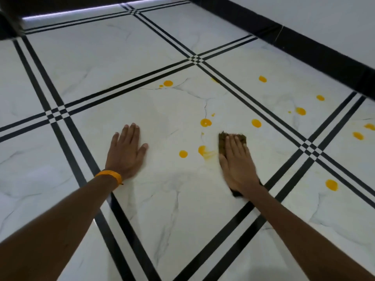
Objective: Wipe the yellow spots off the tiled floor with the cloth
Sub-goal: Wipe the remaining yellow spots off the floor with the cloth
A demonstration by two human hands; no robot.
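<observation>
My right hand point(236, 161) lies flat with straight fingers on a dark brown-green cloth point(222, 141), pressing it to the white marble floor point(172, 199). The cloth shows beyond my fingertips and behind my wrist. Just left of the cloth is a half-smeared yellow spot point(203, 150) with a pale streak, and a round spot point(183, 154) beside it. More yellow spots lie ahead point(206, 122), point(256, 123), point(168, 83) and several to the right point(331, 185). My left hand point(126, 150) rests flat on the floor, fingers straight, an orange band on its wrist.
Black double stripes point(67, 126) cross the floor in a grid. A black skirting point(304, 45) and a white wall run along the back right. A dark edge with a strip of light lies at the far top left point(71, 12).
</observation>
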